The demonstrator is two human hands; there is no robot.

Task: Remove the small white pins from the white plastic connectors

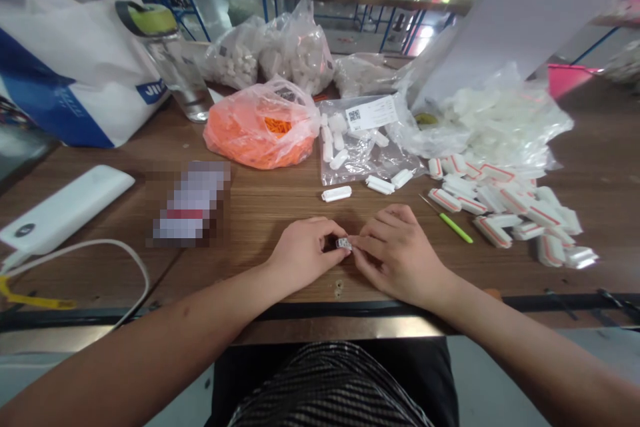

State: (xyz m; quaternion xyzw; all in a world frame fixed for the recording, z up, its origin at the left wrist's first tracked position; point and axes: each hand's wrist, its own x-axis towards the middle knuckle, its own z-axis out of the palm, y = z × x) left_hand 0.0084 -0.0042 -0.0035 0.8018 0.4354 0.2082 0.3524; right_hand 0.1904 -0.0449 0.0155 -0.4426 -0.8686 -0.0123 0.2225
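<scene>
Well left of the grips, the wooden bench carries one flat white device, one white cable looping beside it, and one white-and-blue tote bag behind them. Nearer the grips sits one packet, blurred past reading. Ahead and to the left stands one glass bottle with a green-topped lid. Farther ahead lie two bulging clear bags of white pieces, and in front of them one orange plastic bag of orange pieces.

Straight ahead of the grips is one clear bag with a QR-code label, holding white pieces. Three loose white pieces lie in front of it, apart from the grips. To the right are one green-handled tool with a thin metal tip, roughly twenty white pieces with red-edged markings in a loose heap, one large clear bag of white film behind them, and one pink tub farther off.

The left grip and right grip are both closed, pinching one small white plastic piece between them. It sits above the bench's near edge, mostly hidden by the fingers, with a small grey-marked face showing.
</scene>
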